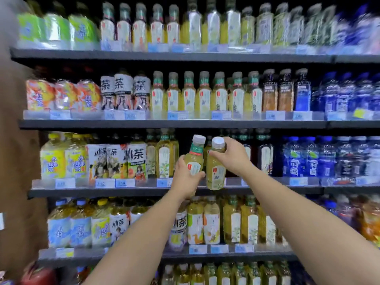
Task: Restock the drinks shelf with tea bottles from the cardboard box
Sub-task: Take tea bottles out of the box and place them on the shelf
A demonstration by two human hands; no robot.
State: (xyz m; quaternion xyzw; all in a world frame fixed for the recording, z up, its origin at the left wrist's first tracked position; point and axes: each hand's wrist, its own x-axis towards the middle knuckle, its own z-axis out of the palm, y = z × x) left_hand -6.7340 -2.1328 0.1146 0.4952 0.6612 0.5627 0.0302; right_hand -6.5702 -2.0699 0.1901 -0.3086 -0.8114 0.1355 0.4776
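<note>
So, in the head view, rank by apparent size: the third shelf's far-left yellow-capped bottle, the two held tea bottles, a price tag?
1. Yellow-capped bottle, right tea bottle, left tea bottle: roughly alike; the held pair is nearer the camera, so unranked.
2. Price tag, smallest.

Left hand (186,178), right hand (234,156): bare; forearms (148,233) bare.

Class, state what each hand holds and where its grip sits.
Left hand: left tea bottle, lower body. Right hand: right tea bottle, shoulder below cap.
</note>
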